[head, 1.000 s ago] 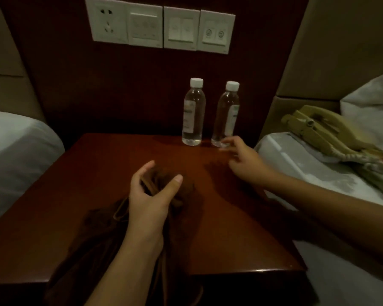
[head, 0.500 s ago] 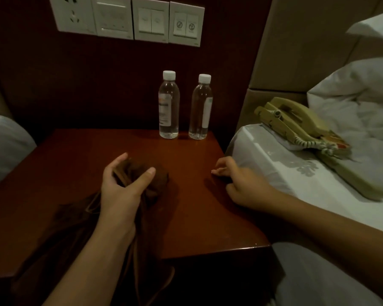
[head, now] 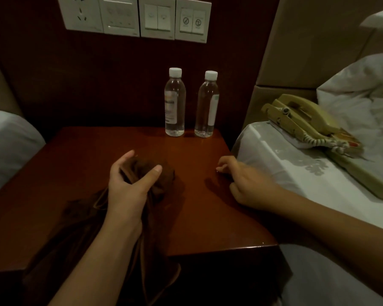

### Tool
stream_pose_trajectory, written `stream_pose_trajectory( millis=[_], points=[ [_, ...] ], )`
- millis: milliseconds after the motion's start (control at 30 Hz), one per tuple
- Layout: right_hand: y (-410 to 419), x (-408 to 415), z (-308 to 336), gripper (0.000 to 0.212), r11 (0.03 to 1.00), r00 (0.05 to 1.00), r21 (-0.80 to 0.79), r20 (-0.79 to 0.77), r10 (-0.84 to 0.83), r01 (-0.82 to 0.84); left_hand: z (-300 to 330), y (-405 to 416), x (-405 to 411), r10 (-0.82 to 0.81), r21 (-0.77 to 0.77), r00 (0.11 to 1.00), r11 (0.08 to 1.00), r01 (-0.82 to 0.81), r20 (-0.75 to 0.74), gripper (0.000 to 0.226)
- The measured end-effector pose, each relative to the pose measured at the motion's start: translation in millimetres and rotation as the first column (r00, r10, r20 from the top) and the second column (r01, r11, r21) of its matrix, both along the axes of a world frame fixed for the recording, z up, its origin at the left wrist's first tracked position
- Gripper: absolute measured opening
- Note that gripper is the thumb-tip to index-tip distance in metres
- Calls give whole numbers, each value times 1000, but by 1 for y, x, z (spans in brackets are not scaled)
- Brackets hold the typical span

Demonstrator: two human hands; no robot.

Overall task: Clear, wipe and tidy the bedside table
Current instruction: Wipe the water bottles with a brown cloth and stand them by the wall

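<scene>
1. Tabletop (head: 80, 173): dark red wood, glossy, set between two beds. I take it as the landmark for every place below.
2. Left hand (head: 128, 191): over the middle of the tabletop, thumb and fingers curled round a bunched brown cloth (head: 155, 177). The wad sits on the wood just beyond the knuckles. The rest of the cloth trails back under the forearm and hangs over the near edge of the tabletop.
3. Right hand (head: 250, 184): on the tabletop near its right edge, fingers loosely curled, nothing in it. Fingertips look to touch the wood, though I cannot be sure of contact.
4. Two water bottles (head: 174, 102) and (head: 206, 104): upright, capped, side by side at the back of the tabletop toward its right corner, just apart from each other.
5. Telephone (head: 303, 120): off the tabletop, on the white bed (head: 296, 177) to its right, handset in its cradle, coiled cord at its near side.
6. Switch panel (head: 133, 16) on the wall above the tabletop's back edge.
7. The relation that matters: the telephone lies to the right of and beyond the hands. Its long axis runs from back-left to near-right, slantwise to the tabletop's right edge. The free right hand is plainly the nearer one. The left is busy with the cloth.
8. Judgement: wiping looks about finished. The likely next step is returning the telephone to the tabletop, right hand reaching across the bed edge.
</scene>
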State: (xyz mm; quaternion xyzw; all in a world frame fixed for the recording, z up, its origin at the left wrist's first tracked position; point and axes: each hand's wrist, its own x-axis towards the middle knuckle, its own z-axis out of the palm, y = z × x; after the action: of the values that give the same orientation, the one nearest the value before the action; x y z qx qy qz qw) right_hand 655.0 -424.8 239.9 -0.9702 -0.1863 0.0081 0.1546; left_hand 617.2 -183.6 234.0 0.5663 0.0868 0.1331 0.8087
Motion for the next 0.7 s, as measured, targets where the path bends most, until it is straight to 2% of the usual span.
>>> stream_pose_trajectory(
  millis=[100,333,533,633,700],
  points=[
    [5,-4,0,55,998,999,-52,22,24,-23,-1,1,0,-1,0,1000,1000,1,-6,62],
    [2,-2,1,50,993,999,109,-32,-29,32,0,1,0,4,7,1000,1000,-4,-5,61],
    [8,-4,2,49,1000,1000,10,28,12,-12,-1,0,0,2,7,1000,1000,-2,2,63],
    [8,-3,1,42,994,998,105,65,2,-9,-1,1,0,-2,0,1000,1000,2,1,62],
    [7,0,2,42,975,998,218,33,-53,45,-1,1,-1,0,6,1000,1000,0,2,63]
  ],
)
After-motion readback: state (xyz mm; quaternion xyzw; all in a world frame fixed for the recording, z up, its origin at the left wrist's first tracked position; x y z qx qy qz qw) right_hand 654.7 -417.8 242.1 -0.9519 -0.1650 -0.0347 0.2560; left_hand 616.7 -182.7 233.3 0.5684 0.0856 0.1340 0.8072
